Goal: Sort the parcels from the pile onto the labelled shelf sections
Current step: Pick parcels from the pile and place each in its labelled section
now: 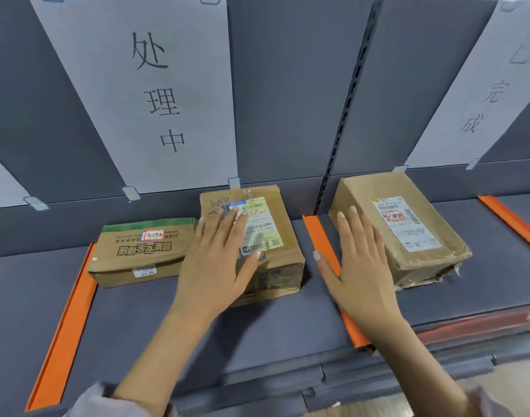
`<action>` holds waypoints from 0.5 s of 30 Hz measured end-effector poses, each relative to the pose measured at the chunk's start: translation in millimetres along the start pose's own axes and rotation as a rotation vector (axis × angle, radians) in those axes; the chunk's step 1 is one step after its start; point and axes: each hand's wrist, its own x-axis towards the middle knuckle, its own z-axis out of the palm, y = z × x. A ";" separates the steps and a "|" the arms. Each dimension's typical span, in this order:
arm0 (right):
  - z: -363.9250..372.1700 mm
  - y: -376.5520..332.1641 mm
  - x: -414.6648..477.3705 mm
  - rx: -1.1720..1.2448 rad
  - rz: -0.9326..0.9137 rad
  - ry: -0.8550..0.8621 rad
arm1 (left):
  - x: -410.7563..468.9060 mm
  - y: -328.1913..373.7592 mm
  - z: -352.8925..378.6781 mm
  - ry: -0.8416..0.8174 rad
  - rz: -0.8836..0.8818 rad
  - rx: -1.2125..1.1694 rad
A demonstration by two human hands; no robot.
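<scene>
Flanking divider [316, 233]: left hand [218, 266], right hand [360, 266].

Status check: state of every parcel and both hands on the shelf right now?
Flat green-topped cardboard box: closed, middle section.
Brown cardboard parcel with yellow-green label: closed, middle section.
Brown cardboard parcel with white label: closed, right section, front corner torn.
Left hand: open, flat on yellow-green-label parcel.
Right hand: open, fingers at white-label parcel's left edge.
</scene>
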 end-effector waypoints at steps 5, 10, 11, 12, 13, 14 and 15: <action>-26.5 12.0 -4.9 -0.050 0.156 0.092 | 32.8 24.4 -1.6 -0.003 0.126 -0.067; -54.8 28.5 -27.2 -0.113 0.287 0.154 | 51.8 60.6 8.7 -0.075 0.255 -0.202; -59.7 33.5 -34.0 -0.118 0.301 0.160 | 54.0 67.7 11.2 -0.082 0.293 -0.211; -64.2 39.1 -41.2 -0.124 0.312 0.170 | 56.1 74.6 13.6 -0.086 0.327 -0.223; -68.6 45.4 -49.1 -0.130 0.323 0.180 | 57.8 81.9 16.0 -0.091 0.352 -0.242; -72.9 51.5 -57.2 -0.134 0.337 0.186 | 59.1 89.0 17.8 -0.097 0.369 -0.261; -77.5 57.4 -65.3 -0.136 0.354 0.188 | 59.6 96.8 19.4 -0.103 0.380 -0.277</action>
